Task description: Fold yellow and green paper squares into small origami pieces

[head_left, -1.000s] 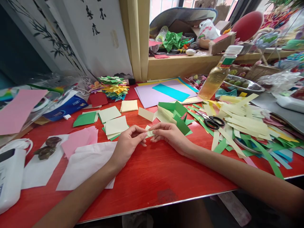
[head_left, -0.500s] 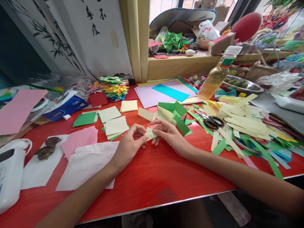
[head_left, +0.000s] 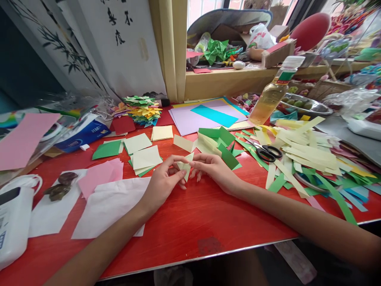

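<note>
A small folded piece of pale yellow-green paper is held up between my two hands, above the red table. My left hand is closed on it, thumb in front and fingers behind. With thumb and forefinger, my right hand pinches its upper right corner. Left of the hands lie stacks of cream paper squares, with green sheets beside them. Just beyond the fingers rest loose folded green papers.
Black-handled scissors lie near a heap of paper strips on the right. Behind them stands a bottle of yellowish liquid. Pink paper, a white sheet and a white device occupy the left.
The small paper has turned between my fingers and now shows a pointed, triangular shape. My right fingers have shifted to its upper corner; both forearms stay nearly in place.
</note>
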`<action>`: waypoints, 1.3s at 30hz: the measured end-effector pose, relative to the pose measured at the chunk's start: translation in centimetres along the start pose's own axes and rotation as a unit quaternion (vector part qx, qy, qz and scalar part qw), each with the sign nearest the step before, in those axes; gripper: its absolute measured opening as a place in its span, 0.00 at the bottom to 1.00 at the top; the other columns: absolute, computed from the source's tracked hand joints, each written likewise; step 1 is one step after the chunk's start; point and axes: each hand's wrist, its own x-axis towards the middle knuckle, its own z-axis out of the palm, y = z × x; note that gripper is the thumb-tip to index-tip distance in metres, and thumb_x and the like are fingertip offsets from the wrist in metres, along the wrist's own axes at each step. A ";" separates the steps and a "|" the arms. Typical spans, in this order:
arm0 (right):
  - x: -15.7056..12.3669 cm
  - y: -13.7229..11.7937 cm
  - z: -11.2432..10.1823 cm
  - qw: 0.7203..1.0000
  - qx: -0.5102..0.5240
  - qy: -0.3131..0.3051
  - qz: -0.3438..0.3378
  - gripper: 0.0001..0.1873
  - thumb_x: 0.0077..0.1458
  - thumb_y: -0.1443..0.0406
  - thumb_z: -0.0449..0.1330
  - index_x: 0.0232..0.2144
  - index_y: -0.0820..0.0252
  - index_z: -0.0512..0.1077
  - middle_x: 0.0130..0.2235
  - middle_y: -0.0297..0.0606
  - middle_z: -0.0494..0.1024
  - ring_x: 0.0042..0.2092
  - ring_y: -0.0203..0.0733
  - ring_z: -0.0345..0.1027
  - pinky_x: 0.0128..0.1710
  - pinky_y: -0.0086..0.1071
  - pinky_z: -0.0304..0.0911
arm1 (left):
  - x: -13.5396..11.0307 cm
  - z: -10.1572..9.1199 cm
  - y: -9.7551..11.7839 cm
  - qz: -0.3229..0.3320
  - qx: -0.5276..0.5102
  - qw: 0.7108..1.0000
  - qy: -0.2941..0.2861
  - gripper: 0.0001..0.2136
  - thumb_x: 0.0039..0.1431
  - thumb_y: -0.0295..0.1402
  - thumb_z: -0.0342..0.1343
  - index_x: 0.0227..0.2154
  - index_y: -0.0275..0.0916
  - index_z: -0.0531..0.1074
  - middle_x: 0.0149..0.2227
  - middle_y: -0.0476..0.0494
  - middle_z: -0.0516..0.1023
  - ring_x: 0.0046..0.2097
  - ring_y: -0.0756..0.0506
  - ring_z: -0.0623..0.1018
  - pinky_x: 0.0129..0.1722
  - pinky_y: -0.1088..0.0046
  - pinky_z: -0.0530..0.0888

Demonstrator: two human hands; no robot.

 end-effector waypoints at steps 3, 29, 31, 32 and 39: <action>-0.1 0.3 -0.1 1.000 -0.016 -0.014 -0.011 0.13 0.51 0.58 0.58 0.26 0.64 0.68 0.22 0.34 0.72 0.22 0.31 0.65 0.24 0.26 0.61 | 0.0 0.0 -0.1 -0.010 -0.009 1.000 -0.028 0.13 0.53 0.31 0.52 0.43 0.43 0.66 0.25 0.52 0.68 0.27 0.51 0.73 0.29 0.75 0.74; -0.5 0.2 0.0 1.000 -0.031 -0.004 0.006 0.12 0.49 0.59 0.59 0.22 0.63 0.70 0.16 0.29 0.64 0.20 0.29 0.53 0.20 0.26 0.45 | 0.3 -0.7 -1.2 0.311 0.404 0.860 0.016 0.19 0.59 0.31 0.48 0.54 0.44 0.60 0.56 0.47 0.64 0.60 0.44 0.56 0.57 0.60 0.59; -0.6 0.2 -0.1 1.000 -0.031 -0.006 0.003 0.12 0.49 0.59 0.59 0.22 0.63 0.70 0.16 0.29 0.64 0.20 0.28 0.52 0.20 0.27 0.45 | 0.2 -0.8 -1.1 0.302 0.396 0.867 0.010 0.19 0.59 0.32 0.48 0.54 0.43 0.61 0.55 0.47 0.66 0.60 0.45 0.57 0.57 0.60 0.59; -0.6 0.2 -0.1 0.999 -0.032 -0.008 0.000 0.12 0.49 0.59 0.59 0.22 0.63 0.71 0.16 0.29 0.64 0.20 0.28 0.51 0.20 0.27 0.44 | 0.2 -0.7 -1.1 0.297 0.389 0.872 0.006 0.18 0.59 0.32 0.48 0.53 0.43 0.61 0.54 0.47 0.66 0.60 0.45 0.58 0.57 0.60 0.59; -0.8 0.1 -0.2 0.999 -0.037 -0.029 -0.014 0.13 0.51 0.59 0.59 0.22 0.62 0.72 0.16 0.30 0.64 0.20 0.29 0.52 0.21 0.27 0.45 | -0.4 -0.5 -0.5 0.194 0.292 0.936 0.015 0.15 0.58 0.34 0.49 0.49 0.44 0.67 0.48 0.50 0.73 0.49 0.48 0.72 0.49 0.70 0.69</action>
